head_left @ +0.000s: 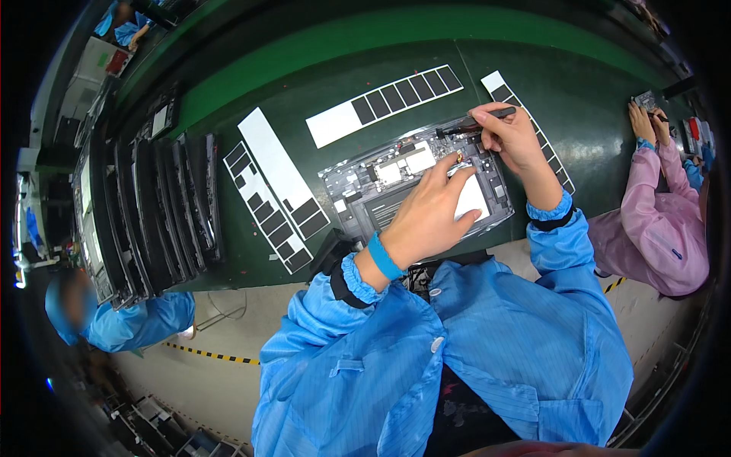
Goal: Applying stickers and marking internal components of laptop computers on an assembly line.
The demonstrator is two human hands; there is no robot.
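Observation:
An opened laptop base [499, 199] lies in front of me, its circuit board, silver shields and dark battery [375, 210] exposed. My left hand [426, 213] rests over its middle with fingers stretched and apart, fingertips by a small gold-coloured part near the board. Part of a white rectangle [474, 195] shows beside the thumb. In my right hand [512, 143], closed at the base's far right corner, is a slim black tool [502, 113] that looks like tweezers. Its tip points left, down at the board's far edge.
Sheets of black adhesive pads lie around the base: one beyond it [403, 97], two at left [278, 156], one at right [493, 79]. Several laptop bases [164, 221] stand in a row on the green table [579, 99] at left. A co-worker in pink [655, 206] works at right; another person in blue [145, 320] is at left.

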